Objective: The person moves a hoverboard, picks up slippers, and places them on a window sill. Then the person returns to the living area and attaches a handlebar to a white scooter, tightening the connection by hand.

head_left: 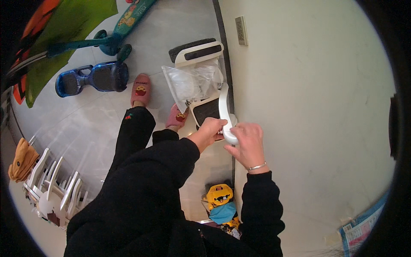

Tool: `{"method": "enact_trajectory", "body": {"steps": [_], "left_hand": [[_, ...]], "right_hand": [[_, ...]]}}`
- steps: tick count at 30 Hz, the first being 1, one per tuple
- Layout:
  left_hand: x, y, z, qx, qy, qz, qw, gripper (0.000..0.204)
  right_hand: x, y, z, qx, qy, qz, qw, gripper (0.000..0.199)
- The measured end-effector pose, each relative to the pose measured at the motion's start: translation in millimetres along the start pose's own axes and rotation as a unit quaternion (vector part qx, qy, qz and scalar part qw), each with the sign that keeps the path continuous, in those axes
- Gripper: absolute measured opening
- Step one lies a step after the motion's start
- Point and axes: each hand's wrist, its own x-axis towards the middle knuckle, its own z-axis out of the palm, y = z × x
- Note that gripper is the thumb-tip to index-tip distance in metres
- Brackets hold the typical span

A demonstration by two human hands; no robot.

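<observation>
A curved white plastic part (224,109) stands against the edge of the pale wall (308,107). My left hand (209,132) grips its lower end, and my right hand (248,143) presses on the same rounded end from the wall side. A clear plastic bag (190,83) with something white inside hangs by the upper end of the part; I cannot tell what holds it. My sleeves are black, and a thin bracelet circles my right wrist.
A white self-balancing scooter (201,53) lies on the floor below the bag. A blue hoverboard (92,78) and a teal kick scooter (115,38) stand farther off. White racks (55,188) sit at left, a yellow toy (219,193) near my feet, a switch plate (241,31) on the wall.
</observation>
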Motion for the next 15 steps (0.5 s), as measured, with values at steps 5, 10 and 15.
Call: {"method": "enact_trajectory", "body": {"steps": [5,10,15], "left_hand": [[1.0,-1.6,-3.6,0.005,-0.019,-0.010,1.000,0.022],[-1.0,2.0,-5.0,0.027,-0.003,-0.048,0.998,0.028],[-8.0,11.3,-8.5,0.089,-0.032,-0.064,0.993,0.031]], "right_hand": [[-33.8,-4.5,29.9,0.215,0.352,0.228,0.882,0.033],[-42.8,18.3,104.9,0.642,0.457,0.460,0.409,0.026],[6.2,17.2,163.9,0.782,0.176,0.496,0.333,0.036]]}}
